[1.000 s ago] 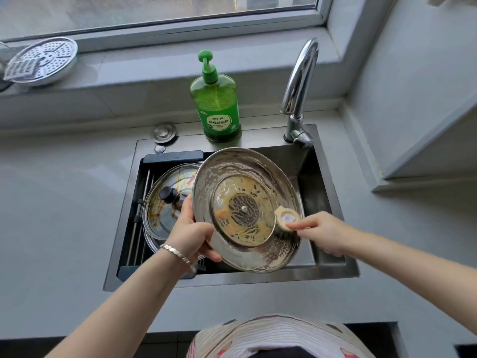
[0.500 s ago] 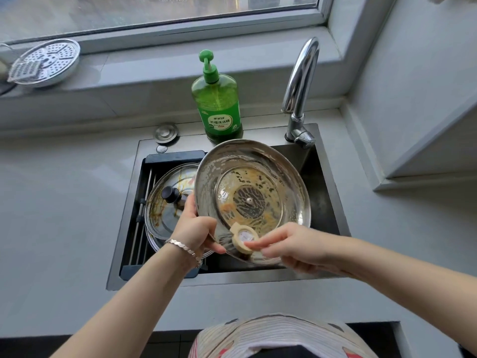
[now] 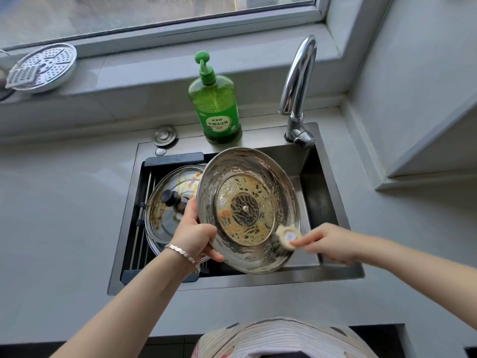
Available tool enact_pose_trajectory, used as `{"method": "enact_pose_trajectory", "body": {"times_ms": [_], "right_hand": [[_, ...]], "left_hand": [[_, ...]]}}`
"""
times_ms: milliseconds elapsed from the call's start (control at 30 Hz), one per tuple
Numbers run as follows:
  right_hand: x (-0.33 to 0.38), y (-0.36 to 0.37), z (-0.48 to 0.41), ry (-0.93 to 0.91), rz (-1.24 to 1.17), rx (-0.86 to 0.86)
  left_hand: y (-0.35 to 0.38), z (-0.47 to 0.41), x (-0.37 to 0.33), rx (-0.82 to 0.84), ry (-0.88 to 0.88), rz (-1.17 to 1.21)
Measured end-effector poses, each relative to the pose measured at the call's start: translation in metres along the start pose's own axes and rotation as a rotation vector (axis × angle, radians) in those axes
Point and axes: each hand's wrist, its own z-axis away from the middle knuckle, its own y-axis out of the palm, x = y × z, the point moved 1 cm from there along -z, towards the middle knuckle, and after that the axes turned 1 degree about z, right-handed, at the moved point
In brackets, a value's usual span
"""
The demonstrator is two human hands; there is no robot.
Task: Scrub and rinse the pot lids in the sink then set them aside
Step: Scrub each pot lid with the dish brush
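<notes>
Note: your right hand [image 3: 333, 244] and its brush [image 3: 287, 237] are blurred. The steel lid [image 3: 247, 210] hides the glass lid's [image 3: 167, 213] right edge and your left hand's [image 3: 192, 235] fingers.

Left hand [image 3: 192, 235] holds steel lid [image 3: 247, 210]; right hand [image 3: 329, 242] presses scrub brush [image 3: 286, 237] against it.

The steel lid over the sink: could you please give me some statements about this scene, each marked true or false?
1. The left hand grips the steel lid by its rim. True.
2. The right hand is empty. False: it holds a round brush against the lid.
3. Water runs from the tap. False: no stream shows.
4. A glass lid with a black knob lies in the sink. True.
</notes>
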Motion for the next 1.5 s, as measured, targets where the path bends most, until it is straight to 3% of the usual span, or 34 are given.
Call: {"method": "enact_pose_trajectory", "body": {"times_ms": [233,300,533,733,967,1067,1333,1400,1500], "right_hand": [[-0.007,-0.055,-0.025,-0.059,0.04,-0.56],[-0.011,-0.066,-0.03,-0.03,0.003,-0.647],[-0.021,-0.073,-0.042,-0.003,-0.073,-0.675],[-0.025,-0.072,-0.058,-0.022,-0.111,-0.6],[-0.024,-0.077,-0.076,-0.035,-0.168,-0.557],[-0.019,-0.076,-0.081,-0.035,-0.158,-0.568],[0.006,-0.063,-0.083,-0.049,-0.159,-0.579],[0.017,-0.061,-0.08,-0.057,-0.167,-0.574],[0.043,-0.059,-0.078,-0.112,-0.233,-0.566]], "left_hand": [[0.033,-0.031,-0.001,-0.075,-0.145,-0.066],[0.049,-0.048,-0.002,-0.105,-0.197,-0.086],[0.095,-0.114,0.017,-0.153,-0.238,-0.044],[0.112,-0.151,0.029,-0.2,-0.326,0.07],[0.112,-0.175,0.026,-0.203,-0.374,-0.152],[0.112,-0.176,0.027,-0.181,-0.383,-0.416],[0.11,-0.161,0.014,0.004,-0.242,-0.841],[0.106,-0.158,-0.003,0.071,-0.111,-0.799],[0.079,-0.156,-0.05,-0.035,0.207,-0.877]]}}
